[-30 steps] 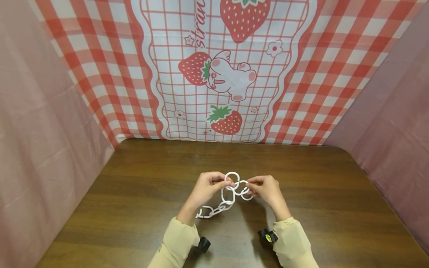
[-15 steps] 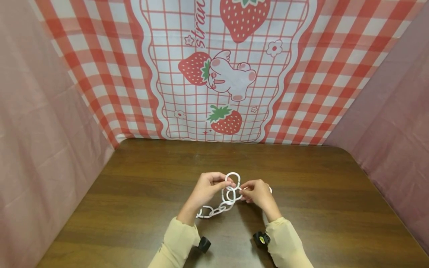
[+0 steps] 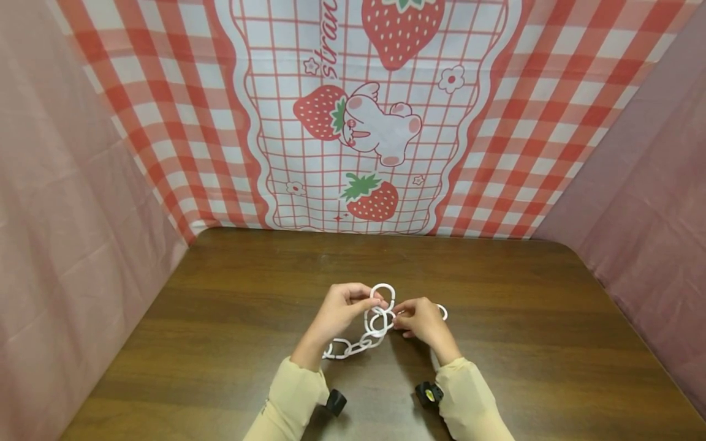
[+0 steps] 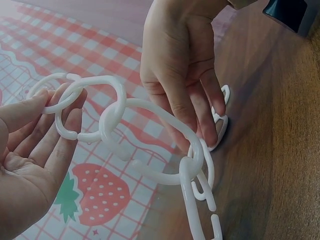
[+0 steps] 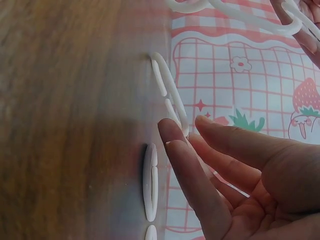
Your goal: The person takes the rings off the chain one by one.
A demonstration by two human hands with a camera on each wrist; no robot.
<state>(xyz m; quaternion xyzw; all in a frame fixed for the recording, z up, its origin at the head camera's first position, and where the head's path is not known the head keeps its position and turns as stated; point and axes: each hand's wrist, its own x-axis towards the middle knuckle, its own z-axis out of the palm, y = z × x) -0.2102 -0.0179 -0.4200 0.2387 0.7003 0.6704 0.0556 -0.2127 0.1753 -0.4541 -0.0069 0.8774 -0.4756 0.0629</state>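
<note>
A white plastic chain runs from the brown table up to my left hand, which pinches its top ring between thumb and fingers. The lifted links hang in a curve in front of the strawberry cloth. My right hand is just right of the chain, its fingers pointing down at loose white rings that lie on the table. In the right wrist view the fingers are straight, next to the flat rings. One loose ring shows beyond the right hand.
A red-checked strawberry cloth hangs behind the table, with pink drapes at both sides. Black wrist cameras sit under both beige sleeves. Bare wood lies left, right and behind the hands.
My right hand has moved left and down beside the chain. The rings it held a second ago now lie on the table by its fingers. The left hand has kept still.
</note>
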